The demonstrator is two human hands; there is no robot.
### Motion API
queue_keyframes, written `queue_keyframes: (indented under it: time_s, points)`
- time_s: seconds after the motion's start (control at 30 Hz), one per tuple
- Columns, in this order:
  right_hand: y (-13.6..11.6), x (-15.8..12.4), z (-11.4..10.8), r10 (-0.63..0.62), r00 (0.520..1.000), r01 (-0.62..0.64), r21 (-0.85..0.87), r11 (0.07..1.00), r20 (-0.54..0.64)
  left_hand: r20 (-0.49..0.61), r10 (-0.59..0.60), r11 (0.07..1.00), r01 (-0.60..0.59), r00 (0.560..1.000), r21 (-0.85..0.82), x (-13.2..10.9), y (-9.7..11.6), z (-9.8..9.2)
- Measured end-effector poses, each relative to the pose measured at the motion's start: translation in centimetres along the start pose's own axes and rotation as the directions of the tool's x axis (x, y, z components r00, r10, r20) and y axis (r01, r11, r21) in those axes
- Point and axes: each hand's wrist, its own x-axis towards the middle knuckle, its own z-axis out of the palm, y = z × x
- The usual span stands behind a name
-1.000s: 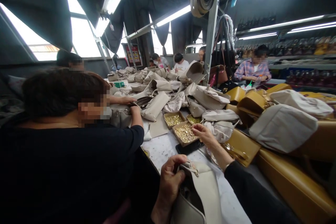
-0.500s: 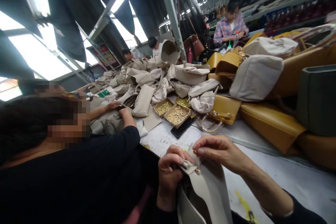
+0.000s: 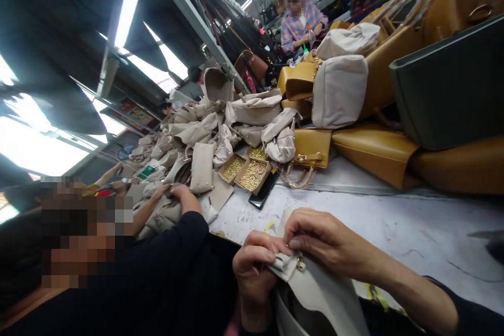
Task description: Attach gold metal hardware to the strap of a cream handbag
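A beige handbag [image 3: 326, 294] hangs open-mouthed in front of me, with a small gold fitting [image 3: 300, 262] near its upper edge. My left hand [image 3: 255, 262] is closed around the bag's top edge, by a folded strap end [image 3: 282, 262]. Thumb and fingertips of my right hand [image 3: 323, 236] are pinched together against the bag beside my left fingers. A small gold-coloured metal piece is between them, mostly hidden now. Beyond my hands stand cardboard boxes of small gold-coloured hardware [image 3: 253, 175].
A black phone [image 3: 264, 190] lies beside the boxes on the white table [image 3: 394, 231]. Beige bags [image 3: 202, 168] are heaped at the far left, mustard bags [image 3: 378, 152] and a dark green bag [image 3: 452, 84] at the right. A co-worker in dark clothing [image 3: 157, 273] sits close on my left, hands on beige bags.
My view has turned right and tilted. My right hand has brought the small metal piece down against the bag, beside my left fingers. My left hand keeps its hold.
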Motion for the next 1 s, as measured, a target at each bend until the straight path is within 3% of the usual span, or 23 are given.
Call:
queue_keyframes:
  time_s: [0.37, 0.67, 0.83, 1.0]
  points:
    - [0.7, -0.4, 0.9, 0.0, 1.0, 0.0, 0.066, 0.998, -0.013, 0.076, 0.152, 0.979, -0.161, 0.985, 0.127, 0.0, 0.0, -0.3]
    - [0.8, -0.1, 1.1, 0.001, 1.0, 0.001, 0.086, 0.996, -0.02, 0.103, 0.122, 0.981, -0.135, 0.987, 0.139, -0.2, 0.1, -0.5]
    - [0.6, -0.2, 0.9, -0.024, 1.0, 0.024, 0.079, 0.997, 0.0, 0.115, 0.19, 0.958, -0.21, 0.975, 0.197, 0.2, 0.6, 0.3]
    - [0.7, -0.3, 1.0, -0.055, 0.998, 0.057, 0.069, 0.996, -0.026, 0.121, 0.29, 0.877, -0.314, 0.949, 0.363, 0.6, 1.6, 1.5]
